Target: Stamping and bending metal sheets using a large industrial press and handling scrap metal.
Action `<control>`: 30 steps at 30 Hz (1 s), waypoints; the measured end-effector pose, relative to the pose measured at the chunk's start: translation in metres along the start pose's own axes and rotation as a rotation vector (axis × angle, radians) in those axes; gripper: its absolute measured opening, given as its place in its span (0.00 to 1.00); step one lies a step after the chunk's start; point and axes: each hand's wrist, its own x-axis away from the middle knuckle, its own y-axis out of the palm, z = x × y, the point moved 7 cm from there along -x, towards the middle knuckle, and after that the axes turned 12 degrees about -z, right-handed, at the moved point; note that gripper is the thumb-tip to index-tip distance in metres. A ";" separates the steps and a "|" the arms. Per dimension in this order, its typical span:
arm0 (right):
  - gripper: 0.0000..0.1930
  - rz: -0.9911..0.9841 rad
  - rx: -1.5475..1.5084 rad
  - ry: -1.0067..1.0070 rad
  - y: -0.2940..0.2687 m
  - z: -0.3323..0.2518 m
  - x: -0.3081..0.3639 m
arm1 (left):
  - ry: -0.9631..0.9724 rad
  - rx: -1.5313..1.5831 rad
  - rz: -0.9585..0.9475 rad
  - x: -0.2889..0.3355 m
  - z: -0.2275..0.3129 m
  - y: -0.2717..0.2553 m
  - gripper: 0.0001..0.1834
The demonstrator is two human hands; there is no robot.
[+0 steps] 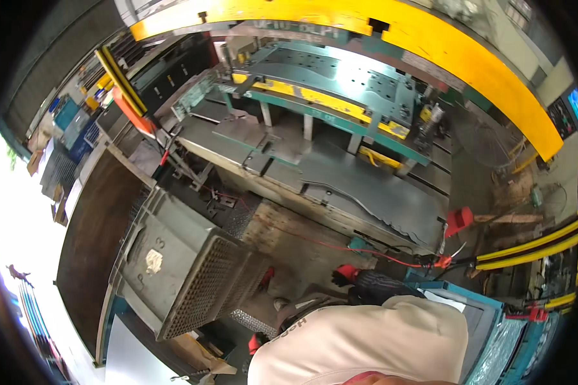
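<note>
My right hand (345, 274), in a red and dark glove under a dark sleeve, hangs in front of the press bed; its fingers are too small and blurred to read. Low beside my cream shirt is my left hand (255, 344), a red and dark glove partly cut off by my body, with its fingers hidden. Nearest to it is a large grey plastic crate (167, 256), tilted, with a grid-patterned side. On the press bed lies a wavy-edged dark sheet metal part (366, 186). Behind that stands a green die (327, 77) with a holed top plate.
A yellow beam (481, 64) arches over the press. Yellow-black guard posts stand at left (121, 80) and right (526, 247). A red cable (327, 245) crosses the floor before the bed. A brown curved panel (99, 250) and a teal cart (481, 308) flank me.
</note>
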 end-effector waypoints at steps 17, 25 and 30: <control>0.12 0.134 0.209 0.216 -0.008 0.006 0.031 | -0.099 -0.464 0.106 0.025 0.013 0.058 0.16; 0.13 0.051 0.168 0.149 0.009 -0.004 0.033 | -0.169 -0.621 -0.042 0.028 -0.026 0.070 0.15; 0.14 0.111 0.325 0.173 0.031 -0.019 0.031 | 0.037 -0.750 -0.124 0.036 -0.018 0.073 0.16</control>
